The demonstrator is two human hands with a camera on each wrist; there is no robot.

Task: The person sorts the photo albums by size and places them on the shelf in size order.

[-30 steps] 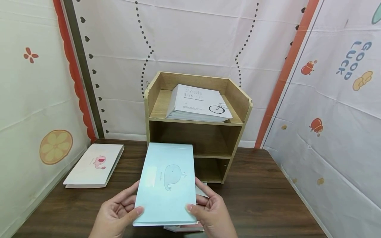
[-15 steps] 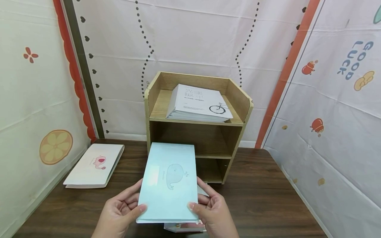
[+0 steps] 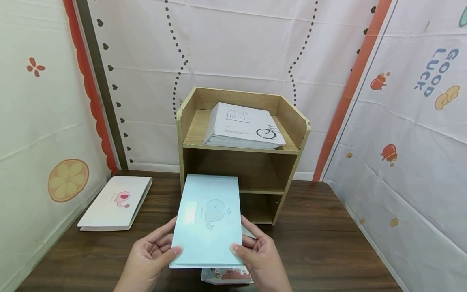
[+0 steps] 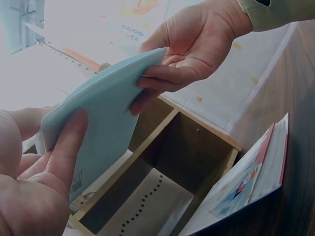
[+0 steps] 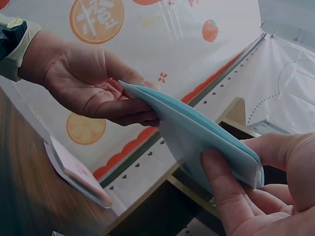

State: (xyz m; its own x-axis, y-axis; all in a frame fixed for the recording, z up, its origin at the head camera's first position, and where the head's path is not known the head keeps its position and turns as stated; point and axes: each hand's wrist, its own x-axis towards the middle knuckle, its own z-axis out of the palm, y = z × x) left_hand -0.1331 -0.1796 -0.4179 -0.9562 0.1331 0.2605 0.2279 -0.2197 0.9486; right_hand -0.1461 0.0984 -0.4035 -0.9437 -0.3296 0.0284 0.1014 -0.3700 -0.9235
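A light-blue notebook [image 3: 206,227] with a whale drawing is held up in front of the wooden shelf by both hands. My left hand [image 3: 151,249] pinches its left edge near the bottom corner, thumb on the cover and fingers underneath. On the opposite edge my right hand [image 3: 260,251] grips it the same way. Both wrist views show the notebook [image 4: 106,105] raised and tilted, its plain back cover visible from below. Under it on the table lies a book with a colourful cover [image 3: 226,275], mostly hidden in the head view.
A wooden shelf unit [image 3: 240,150] stands at the table's back, bearing a thick white book [image 3: 248,125] with a bicycle picture on top. At the left lies a white notebook [image 3: 116,202] with a pink elephant. Printed cloth walls [image 3: 394,101] enclose the dark wooden table [image 3: 321,235].
The light-blue notebook has shifted slightly right and its near edge has risen, showing more of the colourful book beneath. Both hands keep their grip; my left hand has moved a little right with it.
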